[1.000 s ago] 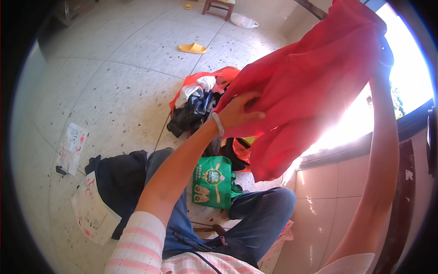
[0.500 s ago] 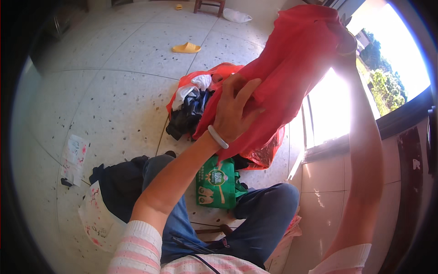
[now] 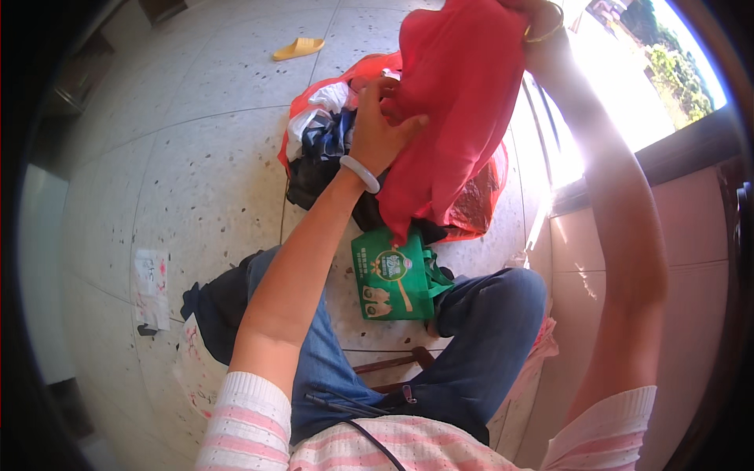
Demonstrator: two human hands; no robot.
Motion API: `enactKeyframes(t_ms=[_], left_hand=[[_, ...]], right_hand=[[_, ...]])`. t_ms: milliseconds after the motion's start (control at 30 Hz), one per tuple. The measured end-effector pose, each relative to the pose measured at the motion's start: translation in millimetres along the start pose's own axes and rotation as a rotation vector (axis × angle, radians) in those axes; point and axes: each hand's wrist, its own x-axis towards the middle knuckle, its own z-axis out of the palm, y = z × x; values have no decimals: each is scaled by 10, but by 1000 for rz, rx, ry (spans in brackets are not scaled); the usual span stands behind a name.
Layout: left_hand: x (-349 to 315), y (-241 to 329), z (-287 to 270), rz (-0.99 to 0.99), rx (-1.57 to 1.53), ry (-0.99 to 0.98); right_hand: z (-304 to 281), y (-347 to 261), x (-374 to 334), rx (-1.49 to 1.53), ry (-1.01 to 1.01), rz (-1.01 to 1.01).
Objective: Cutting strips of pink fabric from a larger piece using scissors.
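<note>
A red garment hangs in front of me, its lower end trailing down over the bags. My right hand grips its upper edge, fingers partly cut off by the top of the picture and hidden by cloth. Against the garment's left side is my left hand, thumb and fingers apart, with no cloth visibly pinched. Below it stands an open red plastic bag holding white and dark clothes. A green carry bag rests on the floor between my knees, just under the garment's hanging tip.
A yellow slipper lies on the speckled tile floor. To the left are a printed sheet and dark cloth beside my leg. A tiled wall and a bright window opening bound the right side.
My right hand has moved left with the red garment, whose lower end now hangs more steeply. My left hand shifted slightly left and up. The view has tilted.
</note>
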Motion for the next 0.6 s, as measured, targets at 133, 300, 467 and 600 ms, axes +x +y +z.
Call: enactKeyframes(t_ms=[133,300,467,600], left_hand=[[98,-26,-1,-216,-151,-94],[101,-12,-30,-124,19,-74],[55,222,49,-319,-503,-49],[-26,69,-71,-315,-396,-220]], right_hand=[[-109,-137,78,-126,-7,220],[-298,177,10,-209,-3,227],[-182,385,-219,105,109,396],[-91,40,-54,-76,-15,297]])
